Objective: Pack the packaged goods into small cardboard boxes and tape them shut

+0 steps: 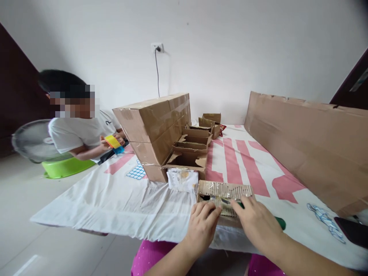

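Box (225, 189) — L hand (202, 220) w/ fingers curled over edge, R hand (258, 218) w/ fingers round green-handled tool (280, 223)

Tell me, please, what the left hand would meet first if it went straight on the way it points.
Likely the small rectangular brown cardboard box; the left hand seems to touch its near side, though depth is unclear.

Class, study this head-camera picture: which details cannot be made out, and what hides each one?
- Head view: most of the green handle, hidden by the right hand.
- Head view: inside of the small carton, mostly hidden by its flaps and the left hand.
- Head view: the dark flat object, cut off by the right edge.
- Head view: print on the white label, too small.
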`<move>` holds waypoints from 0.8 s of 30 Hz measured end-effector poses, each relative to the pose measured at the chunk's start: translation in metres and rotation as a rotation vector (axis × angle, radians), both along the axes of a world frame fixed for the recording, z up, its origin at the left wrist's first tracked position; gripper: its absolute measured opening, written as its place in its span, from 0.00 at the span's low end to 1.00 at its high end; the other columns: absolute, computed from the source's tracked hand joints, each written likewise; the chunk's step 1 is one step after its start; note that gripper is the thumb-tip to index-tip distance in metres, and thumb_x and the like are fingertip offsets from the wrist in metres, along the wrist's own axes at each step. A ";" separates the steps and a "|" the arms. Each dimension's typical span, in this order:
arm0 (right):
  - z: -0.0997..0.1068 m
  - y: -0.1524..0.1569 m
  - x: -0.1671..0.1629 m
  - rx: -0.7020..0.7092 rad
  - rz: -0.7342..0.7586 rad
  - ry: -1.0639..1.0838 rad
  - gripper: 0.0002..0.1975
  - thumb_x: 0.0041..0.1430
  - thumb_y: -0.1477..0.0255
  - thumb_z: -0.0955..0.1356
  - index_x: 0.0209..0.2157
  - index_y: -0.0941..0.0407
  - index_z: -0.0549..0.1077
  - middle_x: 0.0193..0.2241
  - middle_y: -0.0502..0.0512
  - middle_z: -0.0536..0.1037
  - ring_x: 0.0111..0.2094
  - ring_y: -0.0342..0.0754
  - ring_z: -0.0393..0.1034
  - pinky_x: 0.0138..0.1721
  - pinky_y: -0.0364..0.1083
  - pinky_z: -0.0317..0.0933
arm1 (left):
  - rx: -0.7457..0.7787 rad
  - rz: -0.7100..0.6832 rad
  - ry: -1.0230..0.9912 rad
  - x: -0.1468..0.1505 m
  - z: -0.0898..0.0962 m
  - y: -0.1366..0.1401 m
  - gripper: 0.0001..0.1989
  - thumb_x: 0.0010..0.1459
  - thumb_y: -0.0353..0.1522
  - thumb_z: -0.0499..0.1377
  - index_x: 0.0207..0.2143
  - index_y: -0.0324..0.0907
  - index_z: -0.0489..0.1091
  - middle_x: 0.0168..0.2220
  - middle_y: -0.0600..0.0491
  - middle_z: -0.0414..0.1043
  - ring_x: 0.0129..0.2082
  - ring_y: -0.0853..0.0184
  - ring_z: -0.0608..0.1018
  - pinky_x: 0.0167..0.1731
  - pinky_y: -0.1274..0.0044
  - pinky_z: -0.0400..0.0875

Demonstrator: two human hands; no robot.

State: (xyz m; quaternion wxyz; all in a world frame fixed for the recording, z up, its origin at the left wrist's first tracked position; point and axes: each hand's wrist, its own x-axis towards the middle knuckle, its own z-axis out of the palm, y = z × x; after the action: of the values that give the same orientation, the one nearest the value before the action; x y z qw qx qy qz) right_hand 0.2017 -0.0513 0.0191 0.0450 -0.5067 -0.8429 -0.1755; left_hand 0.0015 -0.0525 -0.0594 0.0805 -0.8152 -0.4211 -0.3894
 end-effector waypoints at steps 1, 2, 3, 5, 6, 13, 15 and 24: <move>0.000 0.000 -0.005 -0.030 0.008 0.009 0.20 0.57 0.85 0.64 0.46 0.51 0.74 0.34 0.55 0.75 0.35 0.53 0.72 0.37 0.50 0.62 | 0.002 0.004 -0.003 0.000 0.000 0.000 0.13 0.63 0.27 0.55 0.49 0.44 0.70 0.42 0.50 0.75 0.41 0.62 0.72 0.40 0.70 0.63; 0.000 0.000 -0.011 -0.054 0.005 0.016 0.19 0.58 0.84 0.63 0.45 0.51 0.74 0.34 0.55 0.75 0.36 0.53 0.72 0.38 0.51 0.62 | 0.005 0.005 -0.006 0.000 0.001 0.000 0.13 0.63 0.27 0.55 0.48 0.44 0.70 0.41 0.50 0.75 0.42 0.62 0.72 0.40 0.70 0.63; -0.001 0.001 -0.016 -0.073 -0.005 0.016 0.18 0.58 0.84 0.63 0.44 0.51 0.74 0.34 0.55 0.75 0.36 0.54 0.73 0.38 0.51 0.62 | 0.007 0.004 -0.008 0.001 0.001 0.000 0.12 0.63 0.27 0.55 0.48 0.44 0.70 0.41 0.50 0.75 0.42 0.62 0.72 0.40 0.70 0.63; 0.000 0.004 -0.023 -0.087 -0.029 0.001 0.16 0.59 0.83 0.63 0.42 0.51 0.74 0.34 0.55 0.75 0.36 0.54 0.73 0.36 0.50 0.62 | 0.009 -0.002 -0.010 0.001 0.001 -0.002 0.12 0.63 0.27 0.55 0.48 0.44 0.70 0.41 0.50 0.75 0.42 0.62 0.72 0.40 0.70 0.63; 0.000 0.005 -0.025 -0.081 -0.036 -0.014 0.16 0.59 0.83 0.63 0.42 0.52 0.74 0.34 0.56 0.75 0.36 0.54 0.73 0.36 0.50 0.63 | 0.007 -0.004 -0.009 0.000 0.000 -0.002 0.12 0.63 0.27 0.55 0.48 0.44 0.70 0.41 0.50 0.75 0.42 0.62 0.72 0.41 0.70 0.63; -0.004 0.001 -0.005 0.013 -0.088 -0.107 0.18 0.57 0.84 0.64 0.46 0.54 0.74 0.33 0.59 0.75 0.35 0.56 0.73 0.33 0.50 0.63 | -0.003 -0.004 -0.004 0.000 -0.003 -0.001 0.13 0.64 0.27 0.55 0.49 0.45 0.70 0.41 0.50 0.74 0.41 0.62 0.72 0.40 0.70 0.63; -0.005 -0.001 0.002 0.013 -0.081 -0.086 0.19 0.56 0.85 0.64 0.46 0.53 0.74 0.34 0.58 0.75 0.35 0.55 0.73 0.32 0.48 0.62 | -0.005 -0.012 0.000 0.000 -0.002 0.001 0.12 0.64 0.27 0.54 0.49 0.45 0.70 0.41 0.50 0.74 0.41 0.62 0.72 0.40 0.70 0.63; -0.002 0.004 -0.021 -0.043 -0.027 -0.061 0.16 0.60 0.82 0.63 0.46 0.53 0.72 0.34 0.57 0.76 0.36 0.52 0.73 0.35 0.48 0.60 | -0.019 0.001 0.011 0.001 0.005 -0.001 0.12 0.64 0.27 0.53 0.47 0.45 0.71 0.41 0.49 0.74 0.41 0.62 0.72 0.39 0.70 0.65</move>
State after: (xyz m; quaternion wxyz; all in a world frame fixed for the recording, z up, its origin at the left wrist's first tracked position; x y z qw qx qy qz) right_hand 0.1803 -0.0477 0.0171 0.0061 -0.5134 -0.8404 -0.1735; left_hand 0.0028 -0.0533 -0.0548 0.0756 -0.8179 -0.4247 -0.3808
